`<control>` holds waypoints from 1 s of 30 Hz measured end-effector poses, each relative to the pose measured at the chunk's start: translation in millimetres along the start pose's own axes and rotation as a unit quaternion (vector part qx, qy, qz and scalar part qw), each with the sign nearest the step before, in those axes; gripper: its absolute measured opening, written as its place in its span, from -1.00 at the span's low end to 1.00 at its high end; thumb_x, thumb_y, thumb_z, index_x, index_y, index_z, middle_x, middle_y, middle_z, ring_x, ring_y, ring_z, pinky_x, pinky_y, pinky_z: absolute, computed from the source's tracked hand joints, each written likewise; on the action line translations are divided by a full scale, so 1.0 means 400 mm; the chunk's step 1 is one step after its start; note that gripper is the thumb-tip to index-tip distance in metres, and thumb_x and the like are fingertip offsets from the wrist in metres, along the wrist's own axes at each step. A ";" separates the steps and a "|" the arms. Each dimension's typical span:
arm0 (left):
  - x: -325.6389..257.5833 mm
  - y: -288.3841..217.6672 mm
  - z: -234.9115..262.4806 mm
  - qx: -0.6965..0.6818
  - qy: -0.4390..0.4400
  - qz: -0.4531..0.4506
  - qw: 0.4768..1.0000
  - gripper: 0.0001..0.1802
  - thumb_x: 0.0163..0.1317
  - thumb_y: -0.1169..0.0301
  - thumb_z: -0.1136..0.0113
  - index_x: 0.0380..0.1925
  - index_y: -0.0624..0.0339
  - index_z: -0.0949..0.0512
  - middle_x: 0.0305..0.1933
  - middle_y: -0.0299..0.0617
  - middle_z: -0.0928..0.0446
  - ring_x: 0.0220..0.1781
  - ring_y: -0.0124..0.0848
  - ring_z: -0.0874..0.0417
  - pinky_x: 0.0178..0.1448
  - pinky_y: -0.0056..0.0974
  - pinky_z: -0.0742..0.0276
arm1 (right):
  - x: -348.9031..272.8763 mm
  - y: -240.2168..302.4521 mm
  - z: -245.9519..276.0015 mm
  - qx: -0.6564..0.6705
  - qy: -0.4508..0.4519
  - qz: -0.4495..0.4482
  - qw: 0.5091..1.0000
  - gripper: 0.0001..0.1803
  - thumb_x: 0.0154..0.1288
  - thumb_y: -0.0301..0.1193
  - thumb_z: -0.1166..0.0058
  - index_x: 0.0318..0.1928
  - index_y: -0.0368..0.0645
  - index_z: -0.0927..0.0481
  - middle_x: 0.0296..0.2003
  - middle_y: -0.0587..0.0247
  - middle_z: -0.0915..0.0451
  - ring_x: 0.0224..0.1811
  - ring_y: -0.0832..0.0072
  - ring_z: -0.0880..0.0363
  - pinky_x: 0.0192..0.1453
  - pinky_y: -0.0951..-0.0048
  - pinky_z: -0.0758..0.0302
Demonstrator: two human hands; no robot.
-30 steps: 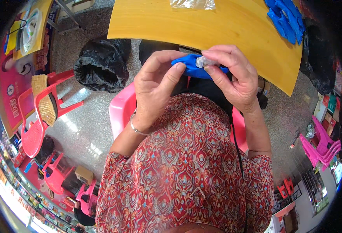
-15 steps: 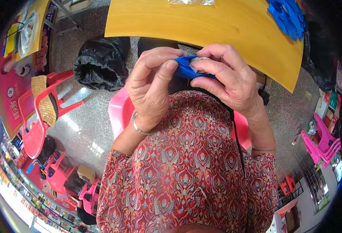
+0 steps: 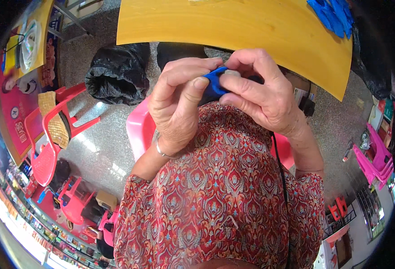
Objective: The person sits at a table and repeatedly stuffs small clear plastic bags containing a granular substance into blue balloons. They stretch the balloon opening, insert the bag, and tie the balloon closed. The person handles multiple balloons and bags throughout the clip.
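Observation:
A small piece of blue cloth-like material [image 3: 216,83] is stretched between my two hands, just short of the table's near edge. My left hand [image 3: 179,98], with a silver bangle at the wrist, pinches its left end between thumb and fingers. On the other end, my right hand [image 3: 262,92] grips it with thumb and bent fingers, the index finger lying over it. Those fingers cover most of the right part, and what may be tucked inside is hidden. Similar blue pieces [image 3: 332,15] lie in a heap at the table's right corner.
A yellow table [image 3: 233,27] spans the area ahead. To its left, an open black plastic bag [image 3: 116,74] stands on the speckled floor. Red chairs [image 3: 45,161] are at left, one with a woven cushion [image 3: 54,119]. Pink plastic seats [image 3: 377,157] stand far right.
The blue piece has turned more upright and bunched up between my hands. A greyish-white bit that showed by my right fingers is now mostly covered. The view has shifted slightly.

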State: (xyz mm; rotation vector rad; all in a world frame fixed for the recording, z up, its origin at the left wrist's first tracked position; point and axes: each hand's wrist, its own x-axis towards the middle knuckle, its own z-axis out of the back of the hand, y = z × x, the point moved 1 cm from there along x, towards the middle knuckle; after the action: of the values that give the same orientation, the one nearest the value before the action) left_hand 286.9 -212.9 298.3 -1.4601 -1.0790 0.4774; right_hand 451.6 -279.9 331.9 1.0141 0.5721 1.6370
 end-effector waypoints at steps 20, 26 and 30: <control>-0.002 -0.006 -0.056 -0.318 -0.082 0.256 0.909 -0.52 0.37 0.34 -0.04 0.23 0.27 -0.25 0.26 0.08 -0.35 0.32 -0.13 -0.35 0.36 -0.07 -0.29 | -0.007 0.008 -0.035 -0.073 -0.130 -0.007 0.989 -0.69 -0.01 -0.50 -0.26 -0.16 -0.13 -0.63 -0.32 0.29 -0.51 -0.29 0.27 -0.48 -0.08 0.31 -0.38; -0.008 -0.018 -0.072 -0.347 -0.075 0.234 0.905 -0.51 0.37 0.31 -0.03 0.24 0.26 -0.24 0.29 0.08 -0.31 0.34 -0.13 -0.32 0.39 -0.07 -0.25 | -0.009 0.046 -0.021 -0.006 -0.142 -0.063 0.988 -0.71 -0.02 -0.46 -0.28 -0.19 -0.08 -0.62 -0.34 0.32 -0.58 -0.26 0.32 -0.52 -0.10 0.32 -0.37; -0.010 -0.013 -0.075 -0.331 -0.044 0.227 0.915 -0.51 0.37 0.31 -0.03 0.24 0.24 -0.26 0.31 0.07 -0.29 0.36 -0.13 -0.30 0.40 -0.07 -0.22 | -0.021 0.029 -0.018 -0.041 -0.161 -0.069 0.984 -0.73 -0.01 -0.44 -0.29 -0.21 -0.05 -0.63 -0.33 0.34 -0.59 -0.25 0.32 -0.52 -0.08 0.33 -0.36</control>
State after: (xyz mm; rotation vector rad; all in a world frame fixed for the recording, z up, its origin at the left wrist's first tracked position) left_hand 307.4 -233.2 308.5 -2.3369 -1.0155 0.5295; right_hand 439.8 -290.5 334.3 1.1232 0.3456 1.3291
